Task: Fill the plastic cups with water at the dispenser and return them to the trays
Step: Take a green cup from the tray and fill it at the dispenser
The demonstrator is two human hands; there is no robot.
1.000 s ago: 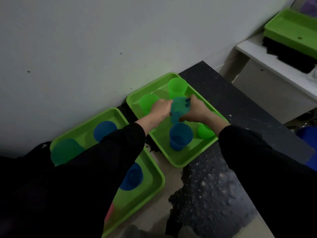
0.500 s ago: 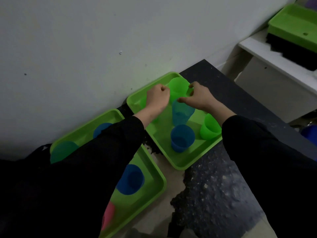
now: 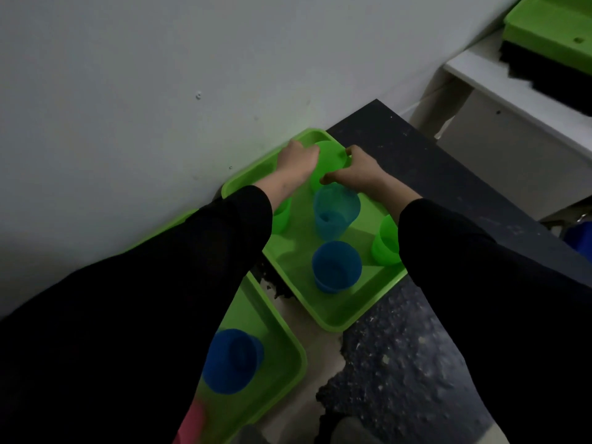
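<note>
Fingers point(image 3: 312, 152) of the left hand point(image 3: 296, 163) are seen curled against the left side of a green cup point(image 3: 330, 160), and those of the right hand point(image 3: 358, 174) are pinched at its right rim and lower wall; the cup is thus clasped between both hands. Whether it has been lifted clear of the tray floor cannot be told.

Head view: the green cup is located at the 12 o'clock corner of the far green tray point(image 3: 336, 318), close to the wall point(image 3: 160, 75). A light blue cup point(image 3: 334, 216) is found at 6 o'clock of the held cup, just beside the right wrist. A dark blue cup point(image 3: 336, 267) stands further toward 6 o'clock. Two more green cups are noted: one at 9 o'clock point(image 3: 283, 216), partly hidden by the left sleeve, one at 3 o'clock point(image 3: 386, 241). A second tray point(image 3: 288, 363) with a blue cup point(image 3: 232, 360) lies nearer the person.

Judgement: the pick-up or set-down step is in hand. No water level can be made out, and no dispenser is in view. A steady, upright carry is called for next, clearing the light blue cup.
</note>
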